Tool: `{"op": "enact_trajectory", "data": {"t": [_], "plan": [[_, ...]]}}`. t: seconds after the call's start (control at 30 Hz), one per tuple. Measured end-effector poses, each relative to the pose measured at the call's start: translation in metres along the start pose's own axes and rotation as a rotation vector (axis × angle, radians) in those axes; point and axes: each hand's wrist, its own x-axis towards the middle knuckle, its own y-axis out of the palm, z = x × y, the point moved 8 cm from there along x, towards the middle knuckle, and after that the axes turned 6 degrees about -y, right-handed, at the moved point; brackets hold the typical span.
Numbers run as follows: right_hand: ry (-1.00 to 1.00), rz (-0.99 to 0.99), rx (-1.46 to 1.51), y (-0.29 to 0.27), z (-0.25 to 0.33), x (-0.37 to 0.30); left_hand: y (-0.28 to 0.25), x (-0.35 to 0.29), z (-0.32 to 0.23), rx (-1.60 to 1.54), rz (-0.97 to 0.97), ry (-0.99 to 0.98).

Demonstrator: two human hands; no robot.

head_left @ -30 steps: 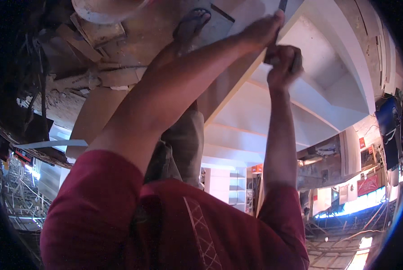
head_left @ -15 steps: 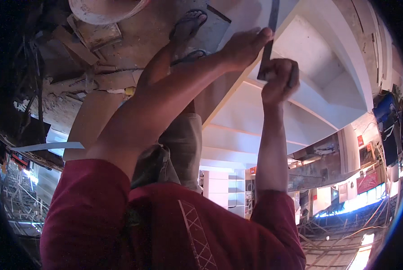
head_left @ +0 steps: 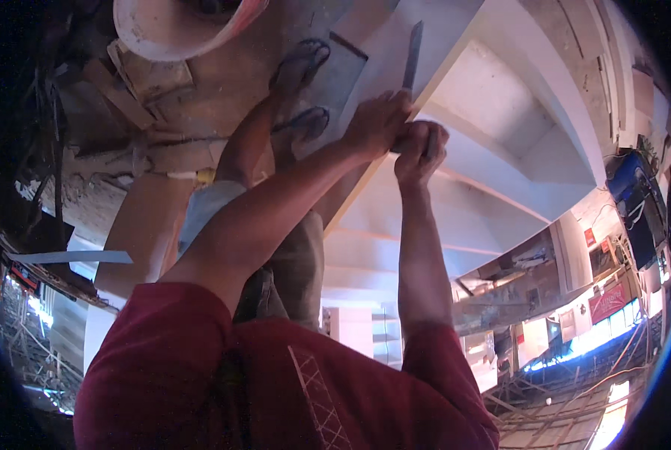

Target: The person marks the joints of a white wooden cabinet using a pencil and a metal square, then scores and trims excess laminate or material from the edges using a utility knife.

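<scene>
Bar is clamped in the right hand at the cabinet's long edge, presumably steadied by the left hand, its grip unclear.

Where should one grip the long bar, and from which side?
Grip the bar probably at its near end, from the right, where the right hand closes. It is long and narrow, its far end free, so the left hand can steady it further along.

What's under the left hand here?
A flat grey tool sticks out beyond the left hand, and a pale wooden edge runs alongside; whatever the hand itself covers can't be seen.
</scene>
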Motion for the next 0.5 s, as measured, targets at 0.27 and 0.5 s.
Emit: {"op": "enact_trajectory", "data": {"t": [0.27, 0.5], "plan": [[0.055, -0.029, 0.06, 0.004, -0.006, -0.042, 0.0, -0.019, 0.023, 0.2, -0.04, 0.126], [0.076, 0.085, 0.058, -0.002, 0.015, -0.073, -0.011, -0.06, 0.031, -0.064, 0.093, -0.068]]}}
